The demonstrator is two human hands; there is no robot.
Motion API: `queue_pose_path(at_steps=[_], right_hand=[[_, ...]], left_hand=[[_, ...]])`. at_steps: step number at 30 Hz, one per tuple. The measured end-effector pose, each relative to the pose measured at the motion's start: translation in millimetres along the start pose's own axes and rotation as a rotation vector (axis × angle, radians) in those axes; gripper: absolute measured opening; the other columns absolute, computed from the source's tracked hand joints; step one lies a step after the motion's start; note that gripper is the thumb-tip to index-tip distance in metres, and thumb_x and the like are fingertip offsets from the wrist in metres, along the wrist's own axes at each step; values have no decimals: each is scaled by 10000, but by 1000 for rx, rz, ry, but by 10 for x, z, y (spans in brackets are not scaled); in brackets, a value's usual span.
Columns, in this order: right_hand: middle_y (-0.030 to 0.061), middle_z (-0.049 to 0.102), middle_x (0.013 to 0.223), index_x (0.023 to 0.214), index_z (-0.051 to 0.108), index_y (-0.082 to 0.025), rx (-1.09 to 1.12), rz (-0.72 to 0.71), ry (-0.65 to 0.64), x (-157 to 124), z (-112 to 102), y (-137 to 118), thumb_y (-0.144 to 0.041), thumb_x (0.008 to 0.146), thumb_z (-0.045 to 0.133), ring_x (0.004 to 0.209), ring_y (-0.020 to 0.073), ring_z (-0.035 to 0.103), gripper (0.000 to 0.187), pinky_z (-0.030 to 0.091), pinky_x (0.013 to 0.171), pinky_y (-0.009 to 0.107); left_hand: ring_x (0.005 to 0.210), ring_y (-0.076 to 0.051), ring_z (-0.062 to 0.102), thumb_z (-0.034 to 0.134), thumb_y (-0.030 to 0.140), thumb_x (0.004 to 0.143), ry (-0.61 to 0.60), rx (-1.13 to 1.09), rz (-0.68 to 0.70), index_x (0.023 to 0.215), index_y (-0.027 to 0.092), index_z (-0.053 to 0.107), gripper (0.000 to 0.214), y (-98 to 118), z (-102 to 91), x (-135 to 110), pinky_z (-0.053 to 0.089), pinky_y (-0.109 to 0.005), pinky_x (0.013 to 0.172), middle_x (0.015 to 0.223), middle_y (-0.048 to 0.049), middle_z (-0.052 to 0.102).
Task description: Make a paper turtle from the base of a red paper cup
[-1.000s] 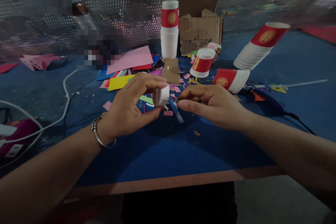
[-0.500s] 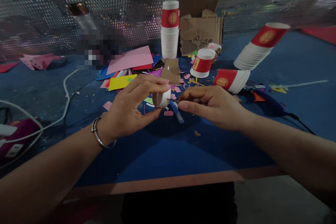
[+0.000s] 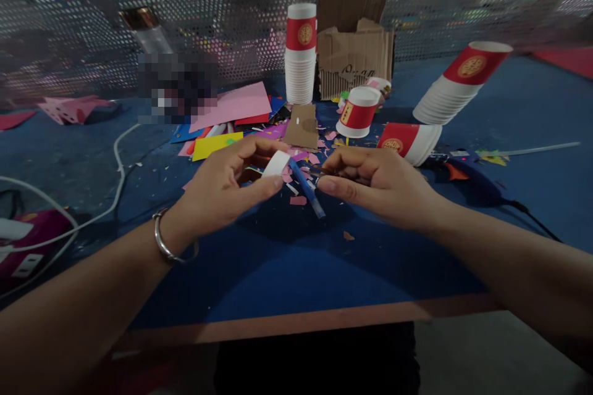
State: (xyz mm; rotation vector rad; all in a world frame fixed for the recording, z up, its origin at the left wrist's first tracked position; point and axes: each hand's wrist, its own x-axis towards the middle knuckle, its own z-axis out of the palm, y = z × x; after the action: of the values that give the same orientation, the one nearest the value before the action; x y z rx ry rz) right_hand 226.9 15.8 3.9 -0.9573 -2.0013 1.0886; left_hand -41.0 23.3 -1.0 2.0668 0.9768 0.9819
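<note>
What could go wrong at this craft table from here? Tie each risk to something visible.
1. The left hand pinches the white cup piece close to the thin dark tool in the right hand; a slip might nick a finger.
2. The glue gun lies near the right forearm; its cable could snag.
3. The leaning cup stack might topple if bumped.

On the blue table, the left hand pinches a white ring between thumb and fingers. The right hand is just right of it, fingers curled together. A blue pen lies between them. Far behind stands a cup stack.
</note>
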Motion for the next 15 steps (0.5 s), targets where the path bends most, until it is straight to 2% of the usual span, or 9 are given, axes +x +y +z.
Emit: queue_pose_path(at_steps=[2,4,8,11,15], right_hand=[[-14,614,736,912,667,-180,6,-14,41,-3,20,9,-631,889,864,633,119,535,492,378,580,261],[3,652,797,930,665,-178,5,-46,58,-4,46,25,-591,852,911,683,131,575,487,426,614,261],[19,681,831,945,717,-160,-6,-67,13,-6,95,54,-510,917,867,699,129,579,381,450,631,257],[5,666,778,939,740,-154,-29,-59,-15,-9,107,63,-436,951,819,660,112,536,292,403,585,243],[3,664,759,940,747,-143,-82,-76,2,-4,105,64,-354,955,753,664,111,540,212,389,589,245]], left_hand=[[920,-222,766,739,407,973,-79,-58,-103,1215,198,794,325,30,4,11,637,-338,800,1085,-76,825],[870,-213,732,663,418,1016,-160,-48,-128,1091,206,816,273,73,32,9,600,-326,773,991,-50,815],[724,-181,617,546,516,1083,-280,-13,-169,832,196,748,454,174,132,-20,506,-298,662,800,-27,726],[666,-160,571,535,561,1081,-313,3,-216,789,192,681,492,224,186,-34,457,-277,615,729,-8,655],[716,-169,643,531,556,1073,-270,66,-203,823,193,704,473,262,222,-50,475,-278,646,805,-21,711]])
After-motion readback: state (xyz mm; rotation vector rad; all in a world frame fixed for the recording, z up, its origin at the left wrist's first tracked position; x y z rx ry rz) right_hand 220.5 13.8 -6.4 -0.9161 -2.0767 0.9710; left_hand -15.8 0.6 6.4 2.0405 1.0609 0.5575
